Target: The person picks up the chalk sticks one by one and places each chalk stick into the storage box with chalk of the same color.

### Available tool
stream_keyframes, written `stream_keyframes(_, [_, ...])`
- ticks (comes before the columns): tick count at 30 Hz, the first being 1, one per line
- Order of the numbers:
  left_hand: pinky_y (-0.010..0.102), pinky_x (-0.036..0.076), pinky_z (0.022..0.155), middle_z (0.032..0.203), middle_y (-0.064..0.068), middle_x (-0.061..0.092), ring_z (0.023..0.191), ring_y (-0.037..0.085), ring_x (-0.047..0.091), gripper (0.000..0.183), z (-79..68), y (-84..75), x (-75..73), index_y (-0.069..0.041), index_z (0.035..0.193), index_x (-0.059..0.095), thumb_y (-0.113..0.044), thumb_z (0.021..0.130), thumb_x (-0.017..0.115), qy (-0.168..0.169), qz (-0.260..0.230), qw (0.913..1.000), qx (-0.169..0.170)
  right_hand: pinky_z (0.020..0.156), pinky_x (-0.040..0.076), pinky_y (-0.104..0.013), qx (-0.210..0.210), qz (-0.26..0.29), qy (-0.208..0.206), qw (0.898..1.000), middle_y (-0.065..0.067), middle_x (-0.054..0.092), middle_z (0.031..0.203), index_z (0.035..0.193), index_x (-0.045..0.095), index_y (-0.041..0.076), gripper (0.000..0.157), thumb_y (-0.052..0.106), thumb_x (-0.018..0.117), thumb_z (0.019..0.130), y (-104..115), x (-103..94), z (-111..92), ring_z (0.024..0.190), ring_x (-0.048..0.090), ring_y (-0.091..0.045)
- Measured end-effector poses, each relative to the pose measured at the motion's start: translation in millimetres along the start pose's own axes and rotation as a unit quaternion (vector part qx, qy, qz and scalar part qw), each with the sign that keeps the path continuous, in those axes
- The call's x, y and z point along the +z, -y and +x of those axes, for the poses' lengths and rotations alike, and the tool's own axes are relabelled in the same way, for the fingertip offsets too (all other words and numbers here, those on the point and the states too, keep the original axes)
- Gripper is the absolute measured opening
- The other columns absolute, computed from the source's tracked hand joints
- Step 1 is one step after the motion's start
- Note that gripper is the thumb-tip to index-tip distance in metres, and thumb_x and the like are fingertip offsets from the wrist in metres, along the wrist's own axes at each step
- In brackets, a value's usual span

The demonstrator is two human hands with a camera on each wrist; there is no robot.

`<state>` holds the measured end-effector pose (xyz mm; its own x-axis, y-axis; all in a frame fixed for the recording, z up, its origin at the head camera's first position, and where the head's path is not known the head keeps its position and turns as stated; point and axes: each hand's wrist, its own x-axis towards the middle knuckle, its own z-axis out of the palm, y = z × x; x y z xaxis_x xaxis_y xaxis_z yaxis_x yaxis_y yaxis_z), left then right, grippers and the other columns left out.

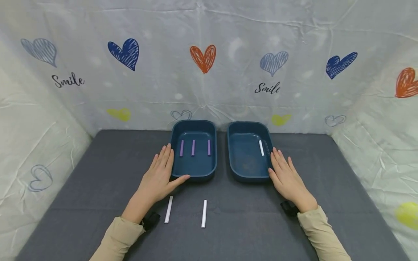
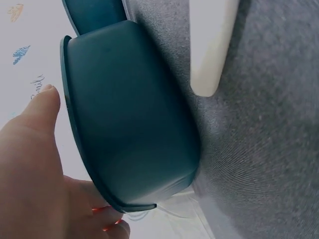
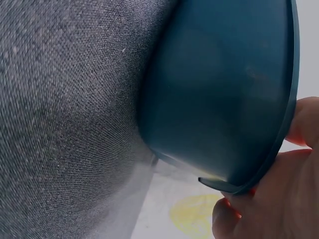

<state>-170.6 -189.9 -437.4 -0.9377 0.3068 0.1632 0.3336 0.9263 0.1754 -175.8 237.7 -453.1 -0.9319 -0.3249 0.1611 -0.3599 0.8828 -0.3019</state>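
White sticks (image 1: 168,209) (image 1: 204,213) lie lengthwise on the grey cloth just behind my left hand (image 1: 159,177), nearer it than my right hand (image 1: 288,177), both resting flat-fingered against the blue trays (image 1: 194,174) (image 1: 247,176).

We read the word "Smile" in black script twice on the heart-printed backdrop cloth (image 1: 228,90): once at upper left (image 1: 68,80), once near centre right (image 1: 267,87), where a fold seems to cut off the final letter. Nothing else carries legible writing.
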Motion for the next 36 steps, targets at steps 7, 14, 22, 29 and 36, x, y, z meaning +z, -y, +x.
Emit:
stream_keyframes(7, [0.051, 0.011, 0.121, 0.165, 0.018, 0.001, 0.152, 0.031, -0.001, 0.108, -3.4, -6.2, -8.8, 0.005, 0.156, 0.012, -0.072, 0.091, 0.05, -0.007, 0.0, 0.9998, 0.02, 0.121, 0.005, -0.054, 0.006, 0.004, 0.008, 1.0, -0.013, 0.005, 0.166, 0.156, 0.017, -0.003, 0.061, 0.03, 0.035, 0.109, 1, 0.8, 0, 0.152, 0.002, -0.027])
stream_keyframes(14, [0.053, 0.015, 0.12, 0.166, 0.014, -0.001, 0.152, 0.029, 0.001, 0.104, -12.8, -20.4, -17.3, -0.002, 0.158, 0.012, -0.068, 0.091, 0.055, -0.035, -0.03, 0.9964, 0.071, 0.121, 0.006, -0.054, 0.006, 0.007, 0.009, 1.0, -0.014, 0.005, 0.166, 0.156, 0.017, -0.004, 0.06, 0.029, 0.035, 0.109, 2, 1.3, 1, 0.152, 0.002, -0.027])
stream_keyframes(22, [0.054, 0.029, 0.115, 0.165, 0.012, 0.015, 0.149, 0.031, 0.021, 0.095, -25.5, -38.6, -20.1, 0.001, 0.155, 0.029, -0.058, 0.09, 0.065, -0.109, -0.091, 0.9765, 0.162, 0.121, 0.005, -0.053, 0.004, 0.009, 0.006, 1.0, -0.013, 0.005, 0.166, 0.156, 0.017, -0.004, 0.061, 0.029, 0.034, 0.109, 1, 2.3, 1, 0.152, 0.003, -0.027])
stream_keyframes(29, [0.049, 0.045, 0.103, 0.157, 0.012, 0.032, 0.137, 0.028, 0.042, 0.085, -40.3, -60.5, -10.2, -0.005, 0.155, 0.033, -0.051, 0.091, 0.065, -0.141, -0.171, 0.9495, 0.222, 0.121, 0.006, -0.054, 0.009, 0.009, 0.006, 1.0, -0.014, 0.006, 0.166, 0.156, 0.018, -0.004, 0.06, 0.026, 0.037, 0.108, 1, 2.3, 2, 0.152, 0.004, -0.029])
stream_keyframes(36, [0.046, 0.04, 0.108, 0.16, 0.004, 0.027, 0.141, 0.022, 0.036, 0.093, -56.1, -78.2, 7.5, -0.011, 0.157, 0.029, -0.021, 0.076, 0.073, -0.075, -0.191, 0.9579, 0.201, 0.12, 0.007, -0.055, 0.009, 0.011, 0.005, 1.0, -0.014, 0.007, 0.166, 0.156, 0.018, -0.004, 0.061, 0.028, 0.036, 0.108, 1, 2.2, 1, 0.152, 0.005, -0.029])
